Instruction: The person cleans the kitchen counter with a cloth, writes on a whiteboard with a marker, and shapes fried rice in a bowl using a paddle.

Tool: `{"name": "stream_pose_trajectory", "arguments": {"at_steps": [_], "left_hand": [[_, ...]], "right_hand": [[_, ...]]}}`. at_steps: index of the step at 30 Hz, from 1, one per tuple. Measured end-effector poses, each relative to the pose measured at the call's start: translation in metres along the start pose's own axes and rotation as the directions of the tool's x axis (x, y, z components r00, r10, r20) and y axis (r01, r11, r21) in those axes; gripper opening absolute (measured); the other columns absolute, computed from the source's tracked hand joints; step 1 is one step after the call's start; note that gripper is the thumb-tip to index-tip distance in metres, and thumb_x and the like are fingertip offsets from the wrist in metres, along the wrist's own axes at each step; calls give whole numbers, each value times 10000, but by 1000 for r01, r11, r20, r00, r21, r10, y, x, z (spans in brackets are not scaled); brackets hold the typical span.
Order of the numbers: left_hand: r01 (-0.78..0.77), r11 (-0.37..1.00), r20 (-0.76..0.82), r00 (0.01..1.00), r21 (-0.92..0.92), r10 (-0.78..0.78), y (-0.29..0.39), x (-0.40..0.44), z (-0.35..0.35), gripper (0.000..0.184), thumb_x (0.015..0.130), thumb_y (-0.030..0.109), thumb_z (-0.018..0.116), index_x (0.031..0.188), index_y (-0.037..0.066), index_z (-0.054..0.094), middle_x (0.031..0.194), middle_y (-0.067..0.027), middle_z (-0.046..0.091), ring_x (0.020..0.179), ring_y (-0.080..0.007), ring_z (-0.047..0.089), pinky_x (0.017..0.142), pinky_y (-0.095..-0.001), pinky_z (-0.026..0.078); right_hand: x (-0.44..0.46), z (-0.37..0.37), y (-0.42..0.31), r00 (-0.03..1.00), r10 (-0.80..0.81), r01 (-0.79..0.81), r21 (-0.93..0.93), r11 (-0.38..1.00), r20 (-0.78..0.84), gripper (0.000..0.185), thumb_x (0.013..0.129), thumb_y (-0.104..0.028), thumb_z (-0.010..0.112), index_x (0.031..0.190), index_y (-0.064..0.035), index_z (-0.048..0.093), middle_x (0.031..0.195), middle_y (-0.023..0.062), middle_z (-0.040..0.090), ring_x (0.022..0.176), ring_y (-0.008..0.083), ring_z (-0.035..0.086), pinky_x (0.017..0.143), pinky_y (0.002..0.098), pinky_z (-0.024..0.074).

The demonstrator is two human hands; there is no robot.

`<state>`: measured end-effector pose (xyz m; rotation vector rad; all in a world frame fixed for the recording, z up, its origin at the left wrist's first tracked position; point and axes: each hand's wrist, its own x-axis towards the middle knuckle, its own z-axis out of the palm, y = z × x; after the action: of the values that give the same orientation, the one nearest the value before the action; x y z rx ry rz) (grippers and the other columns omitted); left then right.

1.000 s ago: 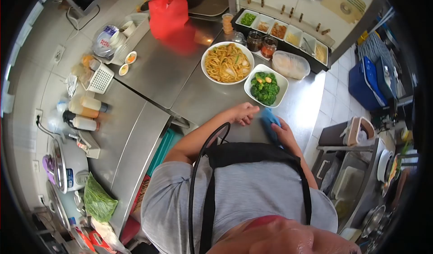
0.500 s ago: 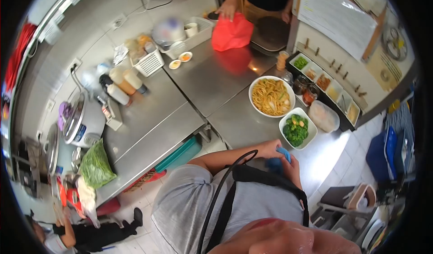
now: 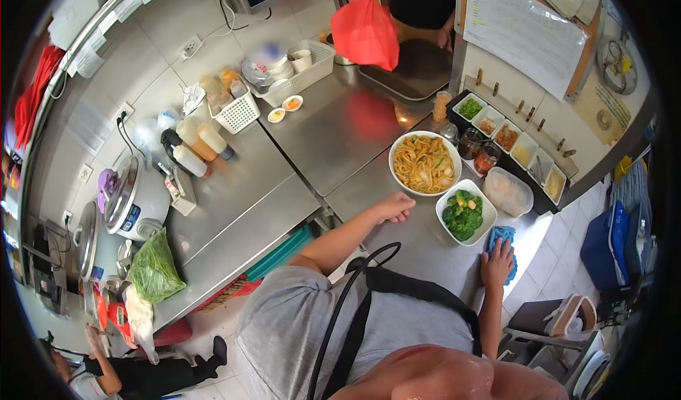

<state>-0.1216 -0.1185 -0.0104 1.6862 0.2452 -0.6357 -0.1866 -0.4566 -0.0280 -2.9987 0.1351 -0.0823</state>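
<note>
Blue cloth [image 3: 502, 234] | long axis near-to-far | under your flat right hand [image 3: 497, 264], showing far and right | your left hand [image 3: 395, 207] loosely curled

Steel counter [image 3: 418, 251] bearing a noodle bowl [image 3: 399, 182], a broccoli bowl [image 3: 489, 215] (both white), blue cloth [image 3: 504, 235], plastic container [image 3: 508, 191].

The cloth [image 3: 503, 234] near the right edge of the silver-grey tabletop [image 3: 425, 247] is blue, the broccoli [image 3: 462, 220] green, the noodles [image 3: 423, 164] yellow-brown and the bag [image 3: 367, 32] red.
</note>
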Motion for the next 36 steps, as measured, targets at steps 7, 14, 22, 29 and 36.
{"name": "stream_pose_trajectory", "arguments": {"at_steps": [7, 14, 22, 29, 36], "left_hand": [[-62, 986, -223, 975, -154, 26, -12, 11, -60, 289, 808, 299, 497, 984, 71, 468, 774, -34, 515, 540, -86, 488, 453, -215, 408], [-171, 839, -623, 597, 517, 505, -30, 40, -118, 340, 758, 244, 531, 984, -6, 483, 855, -133, 527, 775, -236, 513, 678, -346, 422], [-16, 575, -470, 558, 818, 684, -21, 42, -112, 304, 755, 216, 502, 978, 9, 491, 957, -169, 469, 917, -331, 422, 810, -402, 343], [-46, 538, -426, 558, 841, 713, -19, 43, -113, 264, 740, 192, 509, 945, 26, 505, 933, -152, 469, 889, -311, 428, 788, -389, 348], [-88, 576, -443, 548, 813, 709, -16, 42, -115, 236, 708, 161, 541, 908, 37, 517, 928, -140, 469, 871, -293, 432, 767, -371, 355]], "right_hand": [[33, -18, 29, 951, -78, 23, 183, 983, 299, 558, 728, -331, 537, 1195, -54, 407, 1248, 206, 347, 1128, 344, 368, 921, 419, 310], [125, -102, -6, 965, -50, 170, 474, 864, -256, 298, 739, -173, 539, 997, -25, 551, 875, 188, 580, 814, 313, 563, 699, 351, 445], [274, -91, -110, 940, -172, 305, 502, 809, -294, 242, 742, -200, 500, 857, -14, 605, 804, 183, 592, 781, 321, 563, 702, 367, 445], [359, -44, -196, 983, -167, 141, 274, 951, 73, 276, 736, -243, 524, 859, -9, 603, 913, 184, 576, 854, 303, 558, 740, 387, 444], [414, -2, -210, 988, -57, 55, 19, 998, 142, 216, 748, -177, 516, 904, -74, 624, 977, 90, 593, 912, 235, 568, 706, 360, 466]]}}
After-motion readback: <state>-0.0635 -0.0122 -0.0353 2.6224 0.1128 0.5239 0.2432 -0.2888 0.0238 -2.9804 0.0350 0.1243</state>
